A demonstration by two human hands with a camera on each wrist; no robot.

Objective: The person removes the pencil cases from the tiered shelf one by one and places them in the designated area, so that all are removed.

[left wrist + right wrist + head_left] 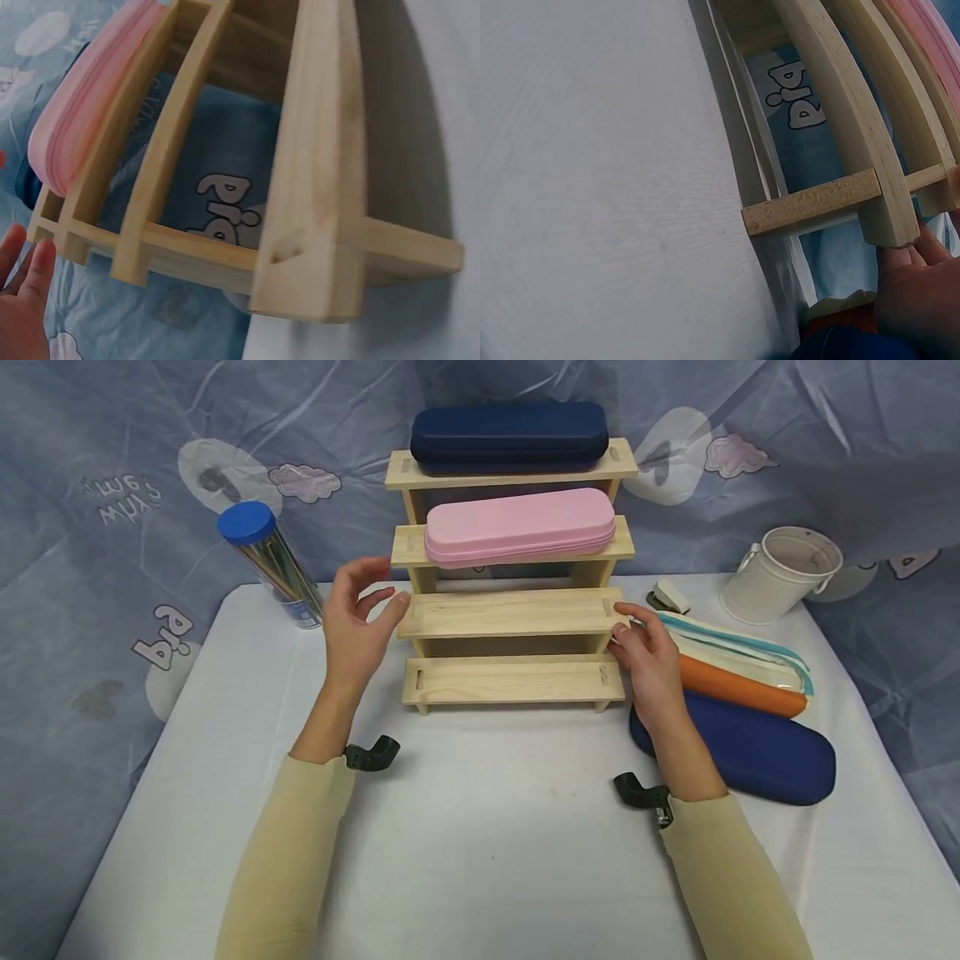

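Note:
A four-step wooden display rack (517, 614) stands at the table's back edge. A navy hard case (510, 435) lies on its top step and a pink hard case (521, 525) on the step below; the two lower steps are bare. My left hand (360, 618) is beside the rack's left side, fingers spread and thumb tip right at a step's end. In the left wrist view its fingertips (43, 259) point toward the rack's side. At the rack's right side, my right hand (647, 664) holds the end of the second-lowest step with thumb and forefinger.
Right of the rack lie a blue case (757, 752), an orange, cream and teal pouch (738, 685) and a small white-and-dark item (670, 597). A white bucket (780, 577) stands behind them. A clear tube with blue lid (273, 564), holding thin sticks, leans at the back left.

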